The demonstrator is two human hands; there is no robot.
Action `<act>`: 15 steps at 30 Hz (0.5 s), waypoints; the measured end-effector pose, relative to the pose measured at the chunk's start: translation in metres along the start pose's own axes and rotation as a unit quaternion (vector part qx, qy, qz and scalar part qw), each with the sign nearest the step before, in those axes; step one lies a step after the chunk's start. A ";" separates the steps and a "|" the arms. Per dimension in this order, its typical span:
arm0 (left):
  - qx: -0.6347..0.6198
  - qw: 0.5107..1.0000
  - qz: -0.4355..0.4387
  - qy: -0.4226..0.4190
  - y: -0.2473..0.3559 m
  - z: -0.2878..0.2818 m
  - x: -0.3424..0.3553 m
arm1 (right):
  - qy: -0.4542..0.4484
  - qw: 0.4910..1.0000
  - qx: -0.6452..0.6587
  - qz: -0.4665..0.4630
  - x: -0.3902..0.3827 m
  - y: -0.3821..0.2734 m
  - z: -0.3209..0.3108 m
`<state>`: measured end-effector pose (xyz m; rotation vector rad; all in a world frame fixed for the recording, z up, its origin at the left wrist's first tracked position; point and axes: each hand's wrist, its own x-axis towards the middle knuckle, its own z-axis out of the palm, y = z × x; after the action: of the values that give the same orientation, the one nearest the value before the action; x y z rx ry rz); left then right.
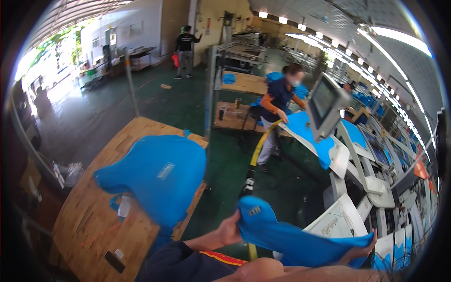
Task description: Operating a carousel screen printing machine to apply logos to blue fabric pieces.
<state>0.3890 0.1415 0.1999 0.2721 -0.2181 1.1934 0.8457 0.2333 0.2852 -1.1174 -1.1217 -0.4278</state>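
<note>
A blue cut piece of fabric [296,239], with a small printed mark near its left end, is stretched between my two hands. My left hand [229,229] is closed on its left edge. At the right end, my right hand [361,251] grips the same piece, its fingers partly hidden by the cloth. Behind the piece lies a white machine plate [340,221] with dark marks on it. To my left, a pile of blue fabric [162,171] with a pale print covers part of a wooden table [89,221].
A dark flat phone-like object [114,262] lies on the table's near side. A yellow and black strap [256,155] runs down ahead of me. A co-worker [281,98] with orange sleeves stands farther ahead beside a monitor [324,105]. Printing-type machines line the right. Another person [185,49] stands far back.
</note>
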 end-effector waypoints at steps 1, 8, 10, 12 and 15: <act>-0.002 1.000 0.015 0.002 0.019 0.015 -0.017 | -0.024 0.999 -0.007 -0.034 0.002 -0.027 0.022; 0.169 0.943 0.223 0.179 0.079 0.047 -0.130 | -0.031 0.969 0.222 -0.104 -0.048 -0.143 0.173; 0.150 0.928 0.279 0.198 0.096 0.059 -0.154 | -0.028 0.969 0.204 -0.136 -0.060 -0.183 0.207; 0.128 0.906 0.365 0.175 0.117 0.068 -0.179 | -0.046 0.958 0.256 -0.123 -0.078 -0.225 0.243; 0.092 0.861 0.481 0.137 0.148 0.093 -0.224 | -0.078 0.924 0.333 -0.174 -0.101 -0.303 0.288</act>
<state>0.1689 -0.0350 0.2324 0.1459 0.0326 2.2395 0.4307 0.3295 0.3469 -0.3554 -1.4682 -0.1978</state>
